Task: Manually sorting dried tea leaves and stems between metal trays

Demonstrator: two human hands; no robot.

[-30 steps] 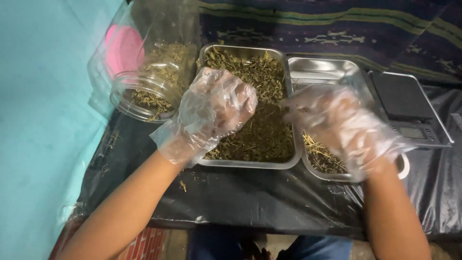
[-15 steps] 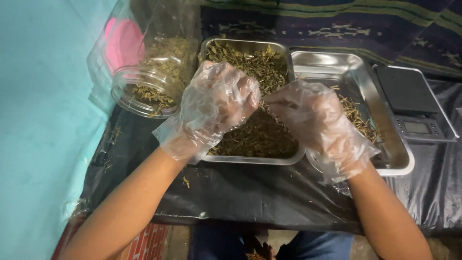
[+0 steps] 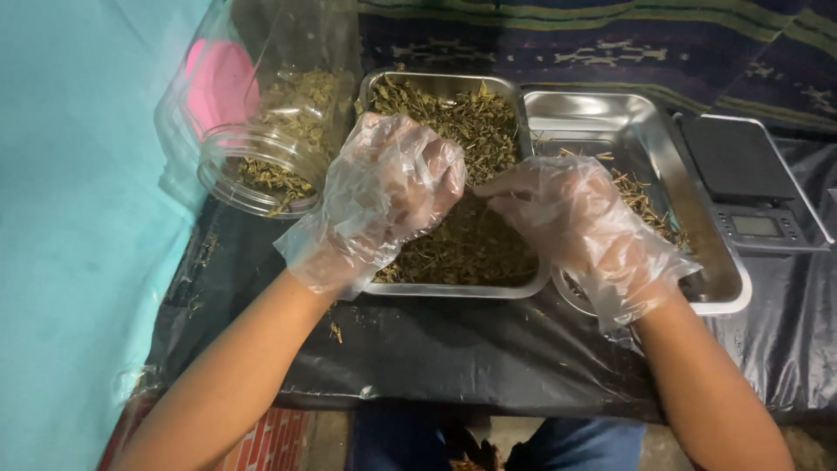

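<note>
Both hands wear loose clear plastic gloves. My left hand (image 3: 392,187) is curled over the left steel tray (image 3: 453,290), which is heaped with dried green-brown herb (image 3: 453,122); whether it grips any herb is hidden. My right hand (image 3: 575,218) reaches leftward over the same tray, its fingertips pinched together close to the left hand's fingers. A second steel tray (image 3: 645,131) on the right holds only a thin scatter of herb stems.
A clear plastic jar (image 3: 261,148) lies tilted at the left, part filled with herb, with a pink lid behind it. A small black digital scale (image 3: 750,187) sits at the right. Black plastic sheeting (image 3: 471,349) covers the table; a teal wall runs along the left.
My right hand has moved left from over the right tray to the left tray, meeting the left hand. The left hand stayed over the herb pile.
</note>
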